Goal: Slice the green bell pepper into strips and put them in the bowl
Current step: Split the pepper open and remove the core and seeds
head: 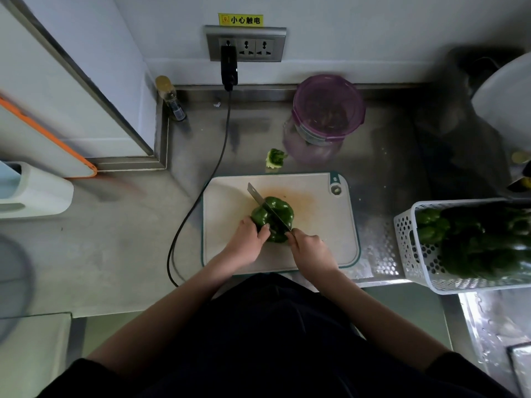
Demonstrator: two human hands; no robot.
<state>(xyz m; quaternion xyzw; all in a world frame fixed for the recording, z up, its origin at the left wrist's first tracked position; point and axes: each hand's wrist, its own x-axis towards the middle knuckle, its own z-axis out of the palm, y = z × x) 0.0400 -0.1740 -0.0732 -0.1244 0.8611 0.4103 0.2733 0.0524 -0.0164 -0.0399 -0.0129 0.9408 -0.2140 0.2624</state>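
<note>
Only the stem piece [275, 158] is off; left grip [249, 239] clamps the whole pepper [273, 218], right grip [309, 245] clamps the knife [265, 205] (no strips yet, bowl [327, 110] waits)

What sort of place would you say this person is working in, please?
Most likely a kitchen prep area: a stainless steel counter, a cutting board bearing a green bell pepper, and a white basket of greens.

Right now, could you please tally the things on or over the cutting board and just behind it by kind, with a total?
Green bell pepper on the cutting board: 1
Knife across the pepper: 1
Cut-off pepper stem on the counter behind the board: 1
Purple-lidded container: 1
Hands at the pepper, left hand and right hand: 2
Total: 6
</note>
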